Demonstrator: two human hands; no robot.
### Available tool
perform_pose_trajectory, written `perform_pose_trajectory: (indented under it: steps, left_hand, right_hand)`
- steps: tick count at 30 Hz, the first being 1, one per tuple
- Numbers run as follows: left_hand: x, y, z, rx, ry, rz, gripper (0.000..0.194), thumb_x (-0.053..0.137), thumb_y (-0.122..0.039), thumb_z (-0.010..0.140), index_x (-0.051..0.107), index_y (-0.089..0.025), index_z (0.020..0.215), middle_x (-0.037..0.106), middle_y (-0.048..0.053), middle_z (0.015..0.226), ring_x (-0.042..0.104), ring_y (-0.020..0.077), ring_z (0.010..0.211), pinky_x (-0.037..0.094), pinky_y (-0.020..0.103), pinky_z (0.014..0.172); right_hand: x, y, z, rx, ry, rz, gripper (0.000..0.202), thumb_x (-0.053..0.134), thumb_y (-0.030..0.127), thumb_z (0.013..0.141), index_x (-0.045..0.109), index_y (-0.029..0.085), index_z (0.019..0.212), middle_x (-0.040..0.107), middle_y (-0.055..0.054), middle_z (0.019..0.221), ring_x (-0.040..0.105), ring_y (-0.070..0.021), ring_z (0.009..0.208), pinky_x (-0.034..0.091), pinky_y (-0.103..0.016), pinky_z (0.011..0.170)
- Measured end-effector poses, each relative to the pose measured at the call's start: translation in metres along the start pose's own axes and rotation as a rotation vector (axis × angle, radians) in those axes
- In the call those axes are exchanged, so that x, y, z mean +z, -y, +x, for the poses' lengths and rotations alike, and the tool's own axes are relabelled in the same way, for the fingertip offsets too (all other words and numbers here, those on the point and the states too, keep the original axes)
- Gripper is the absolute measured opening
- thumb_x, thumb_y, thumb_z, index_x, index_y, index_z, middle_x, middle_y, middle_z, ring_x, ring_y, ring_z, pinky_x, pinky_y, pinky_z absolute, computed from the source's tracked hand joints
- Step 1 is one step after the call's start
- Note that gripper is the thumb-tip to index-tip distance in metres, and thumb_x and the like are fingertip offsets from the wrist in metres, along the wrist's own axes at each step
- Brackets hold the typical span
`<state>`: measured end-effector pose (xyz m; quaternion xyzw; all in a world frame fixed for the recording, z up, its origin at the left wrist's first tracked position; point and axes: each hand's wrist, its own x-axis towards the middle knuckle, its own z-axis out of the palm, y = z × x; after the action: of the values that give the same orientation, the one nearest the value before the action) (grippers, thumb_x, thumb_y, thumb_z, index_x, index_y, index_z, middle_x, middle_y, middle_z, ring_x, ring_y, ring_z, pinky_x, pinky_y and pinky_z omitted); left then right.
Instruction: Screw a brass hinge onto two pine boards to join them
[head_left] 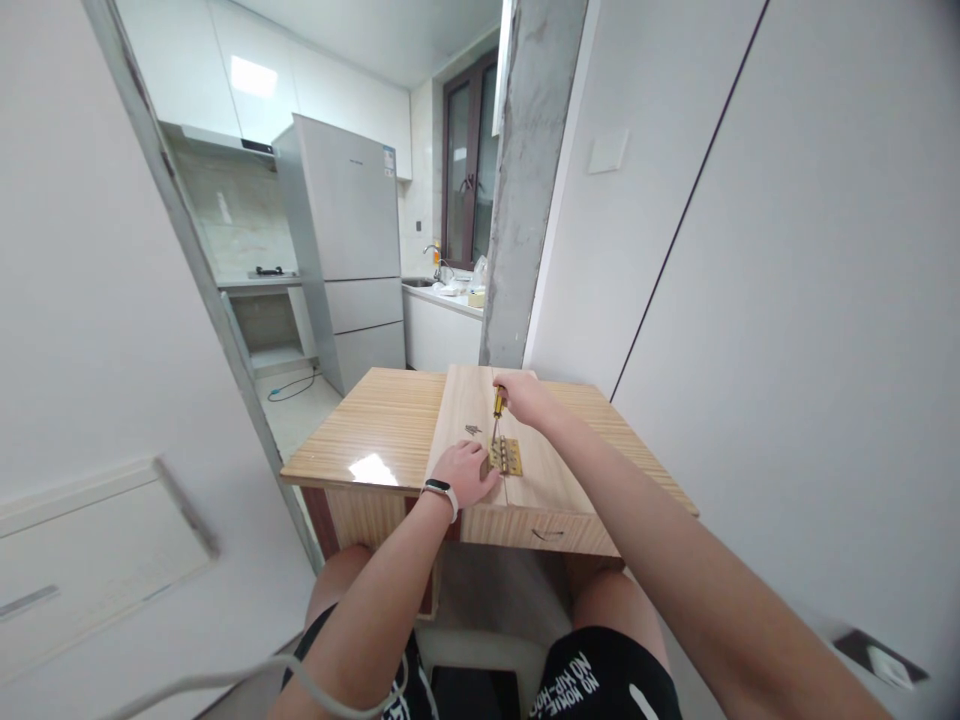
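A brass hinge (511, 456) lies open across the seam between two pale wooden boards (459, 405) on the desk. My right hand (521, 397) is wrapped round the yellow handle of a screwdriver (499, 404), held upright with its tip at the hinge's left leaf. My left hand (465, 472), with a banded watch on its wrist, rests on the left board, its fingers at the hinge's left edge. What its fingertips may hold is too small to tell. Just above it, a small pile of dark screws (472, 430) sits on the left board.
The striped wooden desk (375, 420) extends to both sides, with a drawer handle (547, 535) at its front. My knees are beneath it. A pale cable (217, 680) crosses at the lower left. Beyond stand a fridge (352, 210) and a sink counter (442, 325); walls flank both sides.
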<state>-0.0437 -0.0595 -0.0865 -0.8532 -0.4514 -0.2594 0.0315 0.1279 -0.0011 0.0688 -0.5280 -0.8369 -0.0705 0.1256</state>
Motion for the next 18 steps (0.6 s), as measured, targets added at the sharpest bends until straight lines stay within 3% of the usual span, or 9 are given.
perform_pose_trajectory:
  steps: [9, 18]
  left_hand:
    - [0.002, 0.001, 0.000, 0.008, -0.002, 0.001, 0.033, 0.054, -0.051, 0.097, 0.069, -0.022, 0.102, 0.068, 0.012, 0.106, 0.060, 0.0281, 0.109, 0.048, 0.043, 0.098]
    - [0.002, 0.001, 0.000, 0.008, -0.001, 0.003, 0.033, 0.054, -0.051, 0.097, 0.068, -0.022, 0.105, 0.068, 0.011, 0.107, 0.060, 0.0280, 0.110, 0.048, 0.044, 0.099]
  right_hand:
    - [-0.007, 0.002, 0.002, 0.036, 0.045, -0.071, 0.021, 0.055, 0.026, 0.101, 0.073, 0.018, 0.109, 0.077, -0.013, 0.109, 0.070, -0.0223, 0.107, 0.045, -0.027, 0.092]
    - [-0.020, 0.015, -0.006, 0.059, 0.071, -0.214, 0.045, 0.044, 0.045, 0.105, 0.074, 0.013, 0.111, 0.075, -0.020, 0.113, 0.070, -0.0286, 0.110, 0.048, -0.033, 0.094]
